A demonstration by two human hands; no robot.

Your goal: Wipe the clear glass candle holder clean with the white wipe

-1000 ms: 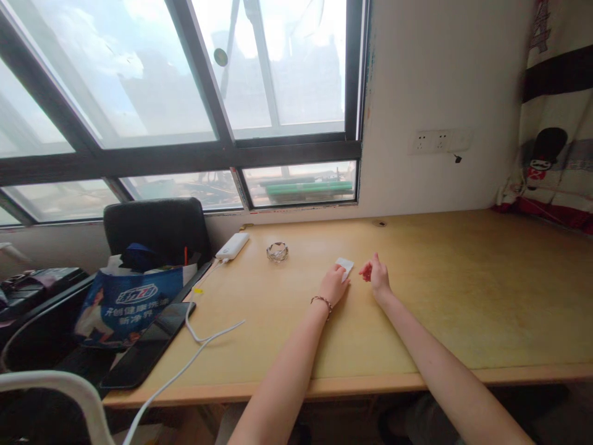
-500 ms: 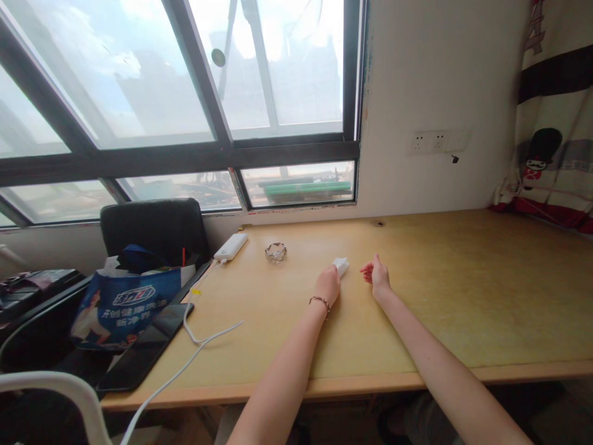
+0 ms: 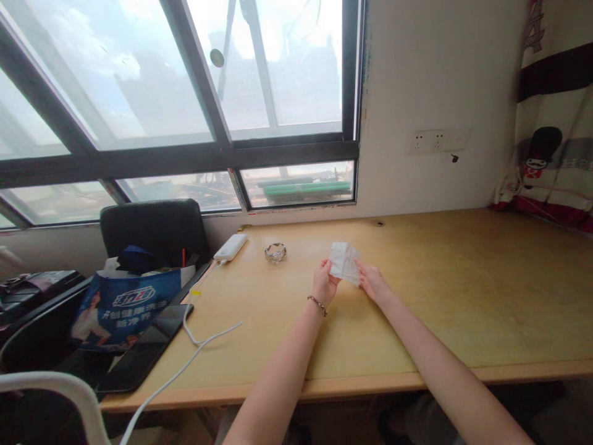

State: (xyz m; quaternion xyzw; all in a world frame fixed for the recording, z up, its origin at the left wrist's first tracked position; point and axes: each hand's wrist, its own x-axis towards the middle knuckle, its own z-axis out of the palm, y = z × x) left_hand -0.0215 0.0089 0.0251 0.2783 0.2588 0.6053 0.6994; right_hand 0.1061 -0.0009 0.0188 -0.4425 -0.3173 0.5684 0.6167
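White sheet (image 3: 341, 261), one, over the desk (image 3: 463, 284): bunched half a second ago beside the right hand (image 3: 372, 282), now opened out, pinched by that hand at four o'clock and the left hand (image 3: 325, 284) at eight, hence two-handed; ring (image 3: 275, 253), nine o'clock.

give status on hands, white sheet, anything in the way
Left hand and right hand both gripping white sheet. Sheet creased, spread between them. Metal ring off to the left, apart from both hands.
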